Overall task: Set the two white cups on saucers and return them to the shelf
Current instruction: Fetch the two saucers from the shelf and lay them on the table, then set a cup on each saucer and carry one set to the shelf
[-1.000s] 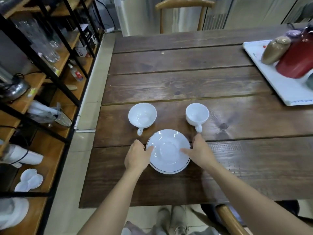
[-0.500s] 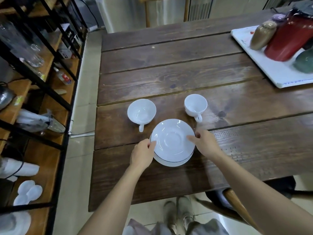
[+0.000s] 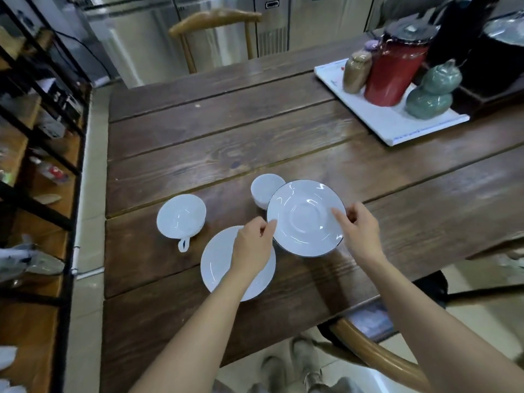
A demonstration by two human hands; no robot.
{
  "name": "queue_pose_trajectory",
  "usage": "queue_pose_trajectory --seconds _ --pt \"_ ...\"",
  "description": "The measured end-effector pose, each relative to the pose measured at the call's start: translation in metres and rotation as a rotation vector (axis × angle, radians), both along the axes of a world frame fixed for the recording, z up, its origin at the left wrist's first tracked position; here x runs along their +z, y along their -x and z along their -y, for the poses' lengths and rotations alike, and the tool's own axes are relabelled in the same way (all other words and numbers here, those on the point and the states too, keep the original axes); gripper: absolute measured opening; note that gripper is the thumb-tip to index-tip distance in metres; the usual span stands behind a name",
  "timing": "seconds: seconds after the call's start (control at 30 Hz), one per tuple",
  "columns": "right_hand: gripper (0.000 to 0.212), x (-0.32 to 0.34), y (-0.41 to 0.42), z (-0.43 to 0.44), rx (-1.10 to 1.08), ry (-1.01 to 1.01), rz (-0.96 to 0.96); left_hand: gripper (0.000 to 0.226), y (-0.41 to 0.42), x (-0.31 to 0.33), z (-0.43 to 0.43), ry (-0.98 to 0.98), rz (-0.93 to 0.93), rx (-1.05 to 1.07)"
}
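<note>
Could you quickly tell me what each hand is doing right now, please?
Left hand: pinching the lifted saucer's left rim.
Right hand: gripping its right rim.

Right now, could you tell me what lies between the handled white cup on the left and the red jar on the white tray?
Only bare wooden table planks, seen in the head view.
</note>
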State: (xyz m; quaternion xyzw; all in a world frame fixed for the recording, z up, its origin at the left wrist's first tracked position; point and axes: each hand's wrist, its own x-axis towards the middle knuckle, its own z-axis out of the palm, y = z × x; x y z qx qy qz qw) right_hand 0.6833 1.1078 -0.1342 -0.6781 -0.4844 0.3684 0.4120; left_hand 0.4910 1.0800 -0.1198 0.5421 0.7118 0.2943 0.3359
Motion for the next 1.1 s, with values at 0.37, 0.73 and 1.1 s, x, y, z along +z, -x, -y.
queue_pose_trajectory --seconds 0.37,0.73,1.1 --pt "0.025 -0.038 -0.064 -0.029 0.036 0.243 0.312 0.036 -0.068 -0.038 -0.033 0.200 -0.094 -0.041" --pt "0.034 -0.043 -0.080 -0.050 0.228 0.346 0.477 0.034 -0.072 -0.037 -0.038 0.402 -0.234 -0.073" --pt "0.026 -0.008 -0.039 -0.105 0.397 0.234 0.302 0.019 -0.004 0.022 -0.063 0.096 -0.201 0.319"
